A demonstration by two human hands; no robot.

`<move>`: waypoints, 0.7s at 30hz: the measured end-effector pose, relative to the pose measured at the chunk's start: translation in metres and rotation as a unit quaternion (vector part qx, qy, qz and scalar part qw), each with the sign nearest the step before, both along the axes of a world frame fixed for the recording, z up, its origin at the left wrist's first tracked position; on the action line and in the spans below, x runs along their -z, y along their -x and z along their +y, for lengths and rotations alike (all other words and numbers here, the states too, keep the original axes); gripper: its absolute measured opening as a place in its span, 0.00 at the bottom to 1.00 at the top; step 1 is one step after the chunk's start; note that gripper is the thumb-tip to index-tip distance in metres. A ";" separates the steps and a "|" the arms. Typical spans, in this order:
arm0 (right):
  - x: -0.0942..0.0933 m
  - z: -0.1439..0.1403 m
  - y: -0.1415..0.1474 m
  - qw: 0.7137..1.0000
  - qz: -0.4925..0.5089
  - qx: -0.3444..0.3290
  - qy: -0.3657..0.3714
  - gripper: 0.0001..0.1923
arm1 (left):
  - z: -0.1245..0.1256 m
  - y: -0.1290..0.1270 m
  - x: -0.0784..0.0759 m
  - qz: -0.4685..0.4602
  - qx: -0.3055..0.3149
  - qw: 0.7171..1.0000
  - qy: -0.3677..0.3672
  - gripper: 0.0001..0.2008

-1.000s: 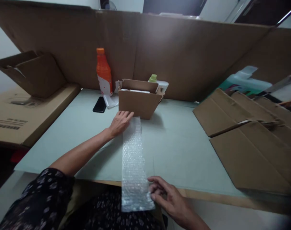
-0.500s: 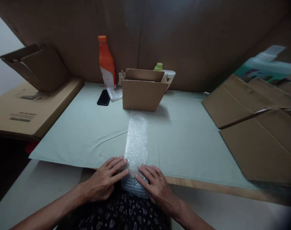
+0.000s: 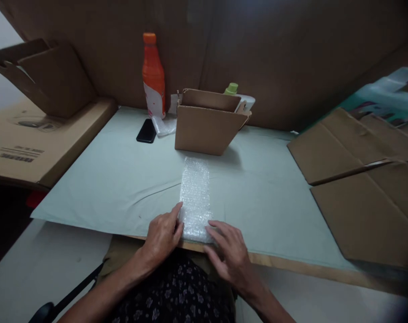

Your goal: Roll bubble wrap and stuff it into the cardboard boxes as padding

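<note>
A strip of clear bubble wrap (image 3: 195, 193) lies flat on the pale table cover, its near end close to the table's front edge. My left hand (image 3: 163, 229) rests at the strip's lower left side, index finger stretched along the edge and thumb apart. At the lower right corner, my right hand (image 3: 229, 249) touches the wrap with its fingertips, fingers spread and thumb just off the table edge. Neither hand appears to grip the wrap. Behind the strip stands an open cardboard box (image 3: 204, 130).
Back left on the table are an orange bottle (image 3: 154, 74), a black phone (image 3: 146, 131) and another piece of bubble wrap (image 3: 165, 125). A green-capped bottle (image 3: 231, 88) is partly hidden behind the box. Cardboard boxes (image 3: 368, 211) stand right; a large flat carton (image 3: 56, 148) lies left.
The near end of the bubble wrap, which hung over the front edge onto the lap, now lies on the table. Both hands have shifted to its near corners. The view has moved slightly.
</note>
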State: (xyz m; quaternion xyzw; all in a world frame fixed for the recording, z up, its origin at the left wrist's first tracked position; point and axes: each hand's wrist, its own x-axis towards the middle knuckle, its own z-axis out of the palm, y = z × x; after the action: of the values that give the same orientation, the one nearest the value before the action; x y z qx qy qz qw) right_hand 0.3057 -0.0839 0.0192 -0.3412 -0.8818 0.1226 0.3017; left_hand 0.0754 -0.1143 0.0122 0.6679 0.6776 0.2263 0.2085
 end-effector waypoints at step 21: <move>-0.007 0.027 0.018 0.995 0.057 -0.021 0.085 0.11 | -0.009 0.001 -0.007 -0.070 0.040 0.992 -0.094 0.17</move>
State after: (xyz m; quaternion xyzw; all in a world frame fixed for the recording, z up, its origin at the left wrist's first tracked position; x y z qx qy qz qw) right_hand 0.2878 -0.0570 0.0260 -0.3394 -0.8567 0.2226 0.3183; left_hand 0.0746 -0.1232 0.0193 0.6939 0.6094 0.3269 0.2006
